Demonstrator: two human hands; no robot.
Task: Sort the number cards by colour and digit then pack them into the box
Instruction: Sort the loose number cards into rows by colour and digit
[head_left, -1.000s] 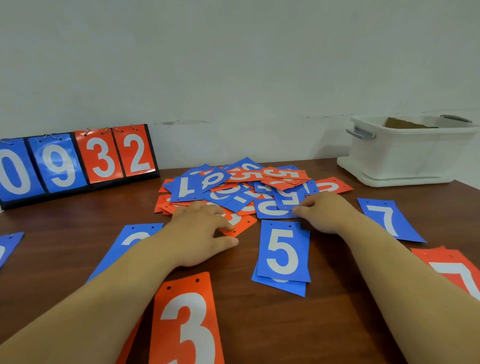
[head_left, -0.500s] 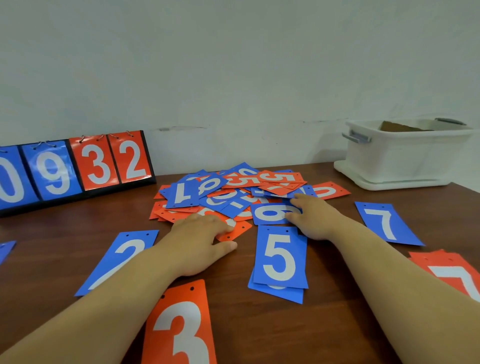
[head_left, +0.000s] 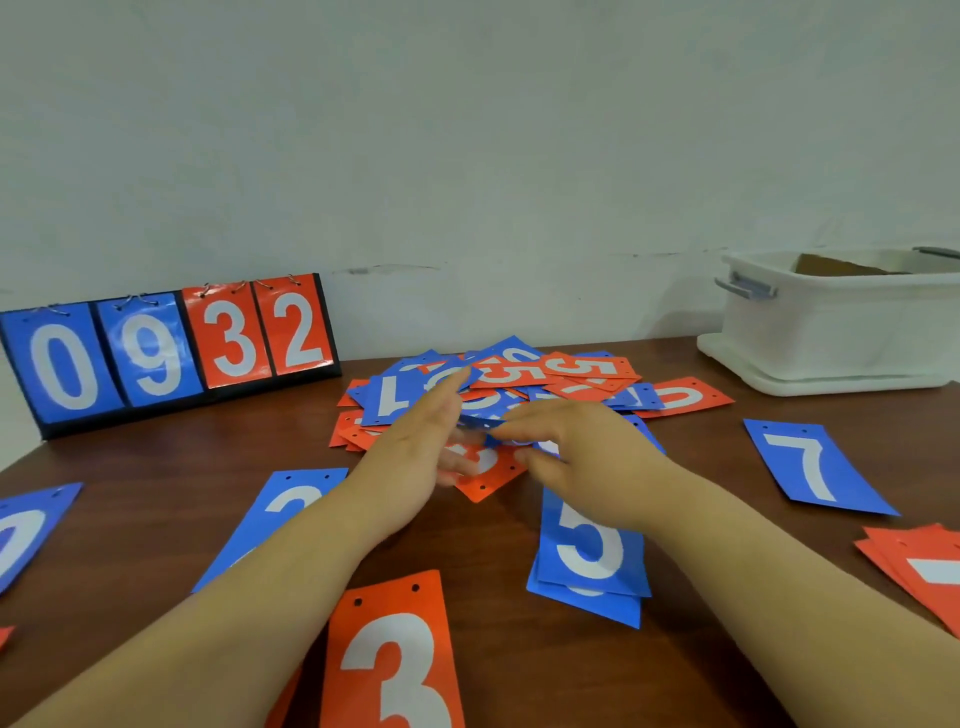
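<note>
A mixed pile of blue and red number cards (head_left: 524, 371) lies at the middle of the brown table (head_left: 519, 675). My left hand (head_left: 415, 447) stands on its edge over the pile's near side, fingers straight. Facing it, my right hand (head_left: 582, 457) pinches the edge of a blue card (head_left: 492, 437) between thumb and fingers; the spot is blurred. Sorted cards lie around the pile: a blue 5 stack (head_left: 592, 556), a red 3 (head_left: 395, 665), a blue 2 (head_left: 283, 512), a blue 7 (head_left: 813, 467) and a red 7 stack (head_left: 919, 566). The white box (head_left: 831, 332) stands at the back right.
A flip scoreboard (head_left: 156, 353) reading 0 9 3 2 leans against the wall at the back left. Another blue card (head_left: 26, 530) lies at the left edge. The box has grey handles and holds something brown.
Both hands have lifted off the cards and moved toward each other. The left hand turned onto its edge; the right hand now lifts a blue card's edge.
</note>
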